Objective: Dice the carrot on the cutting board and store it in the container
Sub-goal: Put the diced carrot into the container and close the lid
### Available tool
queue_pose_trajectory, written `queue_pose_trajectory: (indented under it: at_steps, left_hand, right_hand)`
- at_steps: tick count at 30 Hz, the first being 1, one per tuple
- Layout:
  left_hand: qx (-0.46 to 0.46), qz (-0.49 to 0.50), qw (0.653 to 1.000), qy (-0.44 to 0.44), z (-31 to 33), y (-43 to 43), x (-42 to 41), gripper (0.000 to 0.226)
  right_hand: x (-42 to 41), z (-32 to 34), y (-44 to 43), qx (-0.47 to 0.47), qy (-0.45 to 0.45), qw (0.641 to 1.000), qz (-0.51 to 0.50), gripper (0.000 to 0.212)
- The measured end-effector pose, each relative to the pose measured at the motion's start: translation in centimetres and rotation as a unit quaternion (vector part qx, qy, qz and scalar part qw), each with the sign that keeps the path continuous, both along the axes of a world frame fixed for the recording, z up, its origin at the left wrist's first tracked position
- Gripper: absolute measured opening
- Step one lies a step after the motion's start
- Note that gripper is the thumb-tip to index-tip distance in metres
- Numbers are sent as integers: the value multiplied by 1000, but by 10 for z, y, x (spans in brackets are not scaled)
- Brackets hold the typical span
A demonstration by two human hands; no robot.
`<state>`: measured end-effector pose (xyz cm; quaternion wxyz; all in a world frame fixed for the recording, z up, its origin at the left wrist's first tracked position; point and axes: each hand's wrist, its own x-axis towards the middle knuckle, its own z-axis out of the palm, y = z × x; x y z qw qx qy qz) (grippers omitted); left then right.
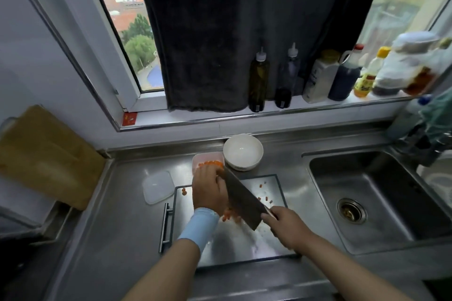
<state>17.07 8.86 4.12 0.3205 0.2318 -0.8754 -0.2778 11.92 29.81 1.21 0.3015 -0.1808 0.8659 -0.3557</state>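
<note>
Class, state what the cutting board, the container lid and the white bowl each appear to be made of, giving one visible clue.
Cutting board: probably stainless steel; grey brushed sheen with bright glare, and a metal bar handle.
Container lid: likely plastic; translucent, milky and thin, with rounded corners.
White bowl: seemingly glazed ceramic; opaque, glossy, thick rim, though melamine is possible.

Just beyond the left hand (209, 189), the container (208, 157) and a white bowl (242, 152) stand side by side, barring the way forward. A lid (158, 187) lies just left of it. The cleaver (241, 199) slants between both hands. Nearer the person, bare cutting board (234, 244) offers room; beyond the right hand (286, 226), the sink (367, 203) drops away.
</note>
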Motion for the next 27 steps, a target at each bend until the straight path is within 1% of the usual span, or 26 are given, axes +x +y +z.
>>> queue_pose_trajectory:
  at_steps: [2, 4, 6, 7, 8, 11, 14, 18, 20, 21, 22, 25, 27]
  left_hand:
    - [37, -35, 998, -33, -10, 11, -11, 19]
    - [60, -74, 991, -90, -24, 22, -20, 17]
    - [67, -125, 977, -161, -31, 34, -27, 14]
    - [66, -150, 965, -205, -35, 39, -32, 15]
    - [61, -169, 951, -251, -38, 42, -38, 21]
    - [19, -212, 910, -355, -51, 45, -58, 42]
    - [-34, -262, 863, -430, -61, 47, -74, 52]
    - [-108, -303, 824, -466, -71, 47, -85, 60]
    - [-137, -320, 804, -481, -77, 46, -85, 60]
    - [-142, -326, 805, -475, -78, 45, -82, 57]
    - [-132, -326, 817, -457, -78, 44, -78, 53]
    - [-50, -297, 878, -372, -79, 37, -59, 42]
    - [-6, -237, 919, -315, -86, 27, -45, 40]
  right_hand:
    - [-1, -6, 11, -36, -59, 994, -82, 28]
    - [-2, -9, 19, -50, -83, 986, -135, 31]
    - [-5, -15, 26, -34, -45, 985, -163, 34]
    - [-7, -19, 29, -20, -19, 985, -171, 35]
    - [-8, -21, 31, -8, -2, 984, -178, 37]
    - [-12, -31, 38, 12, 23, 980, -195, 43]
    - [-14, -45, 42, 31, 21, 976, -216, 45]
    - [-8, -62, 43, 39, 4, 968, -247, 43]
    - [-6, -63, 43, 39, -4, 966, -255, 41]
    - [-4, -64, 43, 39, -7, 966, -256, 41]
    - [-3, -65, 43, 39, -14, 966, -255, 40]
    - [6, -69, 37, 42, -48, 968, -244, 37]
    - [13, -70, 29, 55, -52, 972, -221, 36]
